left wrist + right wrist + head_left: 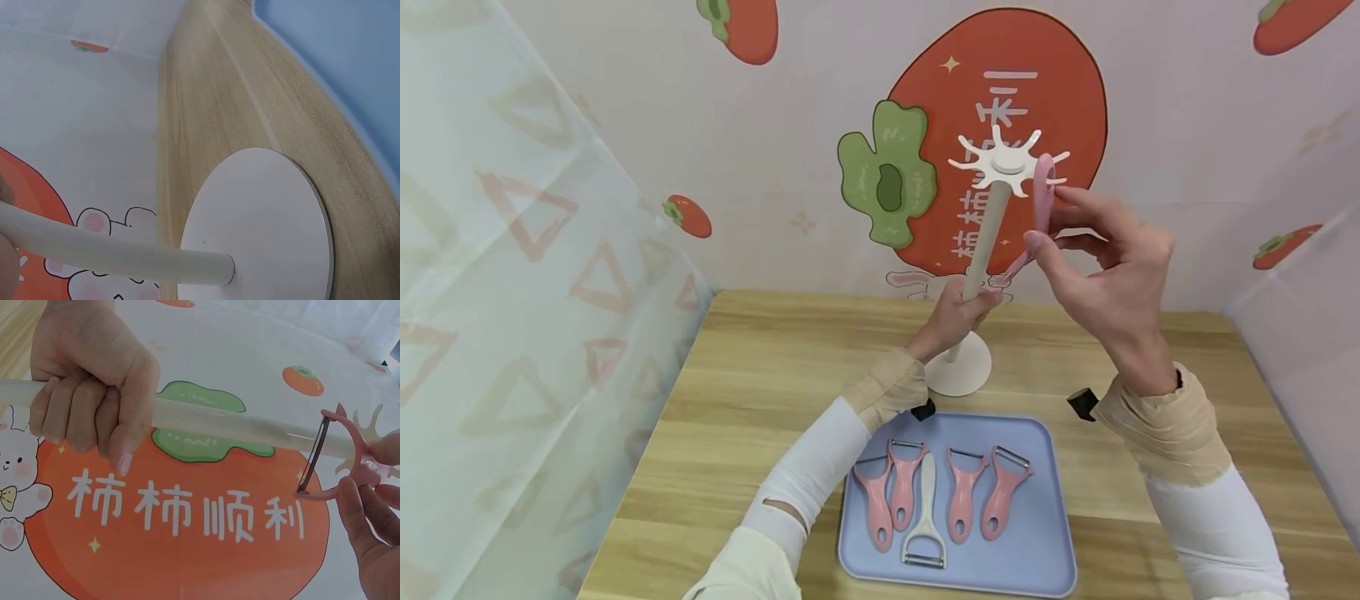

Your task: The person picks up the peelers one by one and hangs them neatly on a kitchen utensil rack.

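Note:
My left hand grips the pole of a white stand, fingers wrapped round it in the right wrist view. The stand has a round base and a ring of hooks on top. In my right hand is a pink peeler, pinched between thumb and fingers near its head. Its handle end is up at the hooks on the right side; whether a hook passes through the handle's hole I cannot tell. The peeler's blade faces the pole in the right wrist view.
A blue tray lies on the wooden table in front of the stand. On it are several pink peelers and one white peeler, side by side. Behind the table rises a wall printed with persimmons.

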The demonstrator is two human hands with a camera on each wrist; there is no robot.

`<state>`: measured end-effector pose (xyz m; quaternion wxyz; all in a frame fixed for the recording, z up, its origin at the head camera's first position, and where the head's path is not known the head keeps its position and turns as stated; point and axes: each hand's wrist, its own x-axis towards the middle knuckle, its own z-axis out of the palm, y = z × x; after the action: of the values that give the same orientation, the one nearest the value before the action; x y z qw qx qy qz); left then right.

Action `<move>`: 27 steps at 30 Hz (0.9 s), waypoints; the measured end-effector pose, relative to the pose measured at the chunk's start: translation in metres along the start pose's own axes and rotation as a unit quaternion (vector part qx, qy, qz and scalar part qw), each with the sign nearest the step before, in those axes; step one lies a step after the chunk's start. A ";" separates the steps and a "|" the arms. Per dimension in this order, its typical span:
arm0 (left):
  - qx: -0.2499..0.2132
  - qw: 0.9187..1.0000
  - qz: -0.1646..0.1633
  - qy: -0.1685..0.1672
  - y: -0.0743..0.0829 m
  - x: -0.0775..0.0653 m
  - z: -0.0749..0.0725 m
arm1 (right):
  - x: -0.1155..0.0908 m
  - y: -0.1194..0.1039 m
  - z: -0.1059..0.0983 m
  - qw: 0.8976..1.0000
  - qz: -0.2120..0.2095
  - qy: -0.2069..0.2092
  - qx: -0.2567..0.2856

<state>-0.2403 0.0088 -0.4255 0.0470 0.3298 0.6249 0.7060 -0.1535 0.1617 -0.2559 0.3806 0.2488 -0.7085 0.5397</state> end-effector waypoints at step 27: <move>-0.009 1.000 0.015 0.000 -0.004 -0.001 0.000 | -0.001 -0.001 0.006 1.000 0.010 -0.007 0.020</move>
<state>-0.2403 0.0094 -0.4293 0.0391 0.3385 0.6136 0.7123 -0.1542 0.1553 -0.2571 0.3655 0.2529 -0.7027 0.5556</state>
